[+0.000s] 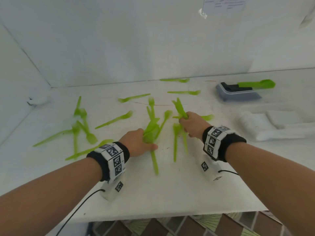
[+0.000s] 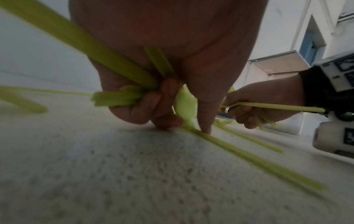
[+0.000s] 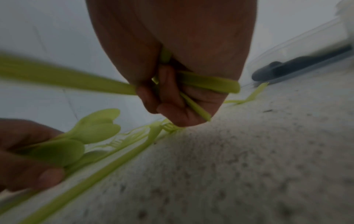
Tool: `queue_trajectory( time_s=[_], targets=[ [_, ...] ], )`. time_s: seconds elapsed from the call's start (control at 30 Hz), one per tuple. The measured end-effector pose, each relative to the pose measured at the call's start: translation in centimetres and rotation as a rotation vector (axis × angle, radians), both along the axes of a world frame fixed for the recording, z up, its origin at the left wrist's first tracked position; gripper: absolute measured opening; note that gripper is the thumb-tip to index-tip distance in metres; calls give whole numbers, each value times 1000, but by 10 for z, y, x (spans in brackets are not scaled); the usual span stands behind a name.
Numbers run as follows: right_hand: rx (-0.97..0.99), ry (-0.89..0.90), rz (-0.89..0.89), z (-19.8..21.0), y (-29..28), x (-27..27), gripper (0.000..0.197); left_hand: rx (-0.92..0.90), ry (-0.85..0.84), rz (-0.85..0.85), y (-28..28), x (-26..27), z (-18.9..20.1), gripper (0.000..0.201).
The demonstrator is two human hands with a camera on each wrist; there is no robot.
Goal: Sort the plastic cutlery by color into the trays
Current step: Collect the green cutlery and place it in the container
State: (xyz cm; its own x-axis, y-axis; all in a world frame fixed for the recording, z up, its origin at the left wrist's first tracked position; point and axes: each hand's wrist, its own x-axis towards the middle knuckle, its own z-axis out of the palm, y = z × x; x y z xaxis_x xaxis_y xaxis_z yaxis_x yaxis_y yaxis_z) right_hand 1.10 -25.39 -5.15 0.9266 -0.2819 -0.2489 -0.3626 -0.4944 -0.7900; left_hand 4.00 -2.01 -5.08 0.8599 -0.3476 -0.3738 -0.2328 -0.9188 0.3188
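Green plastic cutlery lies scattered over the white table (image 1: 153, 193). My left hand (image 1: 138, 142) grips a bunch of green spoons (image 1: 151, 128), and its fingertips (image 2: 205, 128) press a handle on the table. My right hand (image 1: 192, 123) grips a bunch of green forks (image 1: 179, 108); in the right wrist view its curled fingers (image 3: 172, 106) hold several green handles (image 3: 208, 84). Loose forks (image 1: 175, 138) lie between the hands. A grey tray (image 1: 238, 94) at the back right holds black pieces and a green spoon (image 1: 259, 84).
A white tray (image 1: 272, 126) lies at the right, in front of the grey one. More green pieces (image 1: 83, 123) spread to the left and toward the back wall. The table's front edge (image 1: 170, 217) is near me, with a patterned floor below.
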Motion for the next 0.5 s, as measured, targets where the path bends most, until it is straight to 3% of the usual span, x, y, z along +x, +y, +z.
queue_trajectory(
  time_s=[0.13, 0.3, 0.4, 0.5],
  targets=[
    [-198, 78, 136, -11, 0, -3, 19, 25, -46, -10, 2, -6, 7, 30],
    [-224, -60, 131, -5, 10, -4, 21, -92, -57, 89, 10, -7, 14, 30],
    [-117, -134, 117, 6, 14, 1, 23, -376, -47, 254, 14, -1, 14, 21],
    [209, -169, 87, 18, 29, 2, 19, -708, 73, 366, 4, 3, 23, 14]
  ],
)
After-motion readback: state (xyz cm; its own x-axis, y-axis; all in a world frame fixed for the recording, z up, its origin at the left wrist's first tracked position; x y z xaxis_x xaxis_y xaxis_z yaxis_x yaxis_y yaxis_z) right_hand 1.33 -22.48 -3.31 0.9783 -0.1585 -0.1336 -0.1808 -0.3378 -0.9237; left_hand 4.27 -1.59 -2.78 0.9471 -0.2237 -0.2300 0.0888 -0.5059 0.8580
